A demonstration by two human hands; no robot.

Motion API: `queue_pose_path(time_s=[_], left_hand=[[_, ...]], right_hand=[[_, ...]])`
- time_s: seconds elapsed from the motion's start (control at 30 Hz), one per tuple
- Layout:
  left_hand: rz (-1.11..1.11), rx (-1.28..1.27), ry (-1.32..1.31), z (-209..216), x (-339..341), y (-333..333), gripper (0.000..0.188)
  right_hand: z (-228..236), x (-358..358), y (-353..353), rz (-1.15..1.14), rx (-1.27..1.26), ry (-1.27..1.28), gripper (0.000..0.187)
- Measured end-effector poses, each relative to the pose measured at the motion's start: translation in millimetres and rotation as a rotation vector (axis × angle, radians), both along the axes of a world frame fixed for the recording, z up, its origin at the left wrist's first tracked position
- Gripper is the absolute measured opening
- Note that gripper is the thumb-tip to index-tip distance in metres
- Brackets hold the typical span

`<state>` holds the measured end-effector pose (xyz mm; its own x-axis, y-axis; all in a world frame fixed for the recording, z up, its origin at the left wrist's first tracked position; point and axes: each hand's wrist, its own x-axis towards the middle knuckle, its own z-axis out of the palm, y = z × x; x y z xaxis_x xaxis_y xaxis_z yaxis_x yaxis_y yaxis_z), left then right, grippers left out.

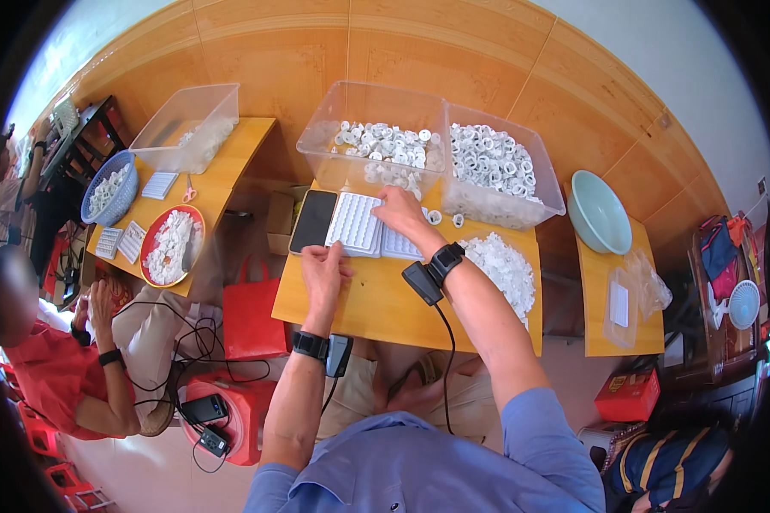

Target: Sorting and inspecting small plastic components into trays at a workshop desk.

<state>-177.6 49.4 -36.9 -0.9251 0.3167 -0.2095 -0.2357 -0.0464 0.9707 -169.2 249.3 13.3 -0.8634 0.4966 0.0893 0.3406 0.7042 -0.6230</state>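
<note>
A white tray with rows of small pockets (353, 224) lies on the wooden table before me. At its near edge is my left hand (322, 272); fingertips touch the tray's edge and the thumb stands apart. My right hand (399, 209) is over the tray's far right corner, its fingers bent together; whatever they pinch is hidden. Partly under my right wrist lies a second white tray (398, 244). A black phone (314, 221) rests along the first tray's left side. Two small white ring-shaped parts (459, 220) sit on the table right of my right hand.
Behind the trays stand two clear bins (316, 141) (549, 190) of white parts. A heap of small white pieces (498, 272) covers the table's right side. Cables run from my wrist devices (338, 355). A person in red (68, 376) sits at left, near a red stool (248, 410).
</note>
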Motion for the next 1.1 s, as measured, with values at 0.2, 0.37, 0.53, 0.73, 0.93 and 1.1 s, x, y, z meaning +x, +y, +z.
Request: queue_pose_path(time_s=[0.2, 0.37, 0.53, 0.73, 0.93, 1.1], left_hand=[[0.024, -0.159, 0.234, 2.2, -0.1, 1.1, 0.042], [-0.043, -0.223, 0.207, 3.4, -4.0, -0.9, 0.048], [-0.049, -0.283, 0.319, 6.4, -0.6, 7.2, 0.054], [-0.039, -0.341, 0.350, 2.5, -0.7, 8.9, 0.056], [-0.015, -0.354, 0.398, -6.5, -4.2, 7.4, 0.057], [-0.020, -0.333, 0.334, -0.6, -0.4, 6.9, 0.057]], right_hand=[[-12.3, -1.0, 0.8, 0.037, 0.276, 0.094, 0.024], [-9.6, -5.3, -2.3, 0.078, 0.179, 0.021, 0.027], [-14.5, -10.7, 9.4, 0.091, 0.034, 0.018, 0.035], [-11.6, -10.7, 10.0, 0.115, 0.048, 0.018, 0.035], [-4.9, -8.1, 0.8, 0.100, 0.077, 0.071, 0.034], [-10.6, -13.1, 4.6, 0.076, -0.001, 0.163, 0.034]])
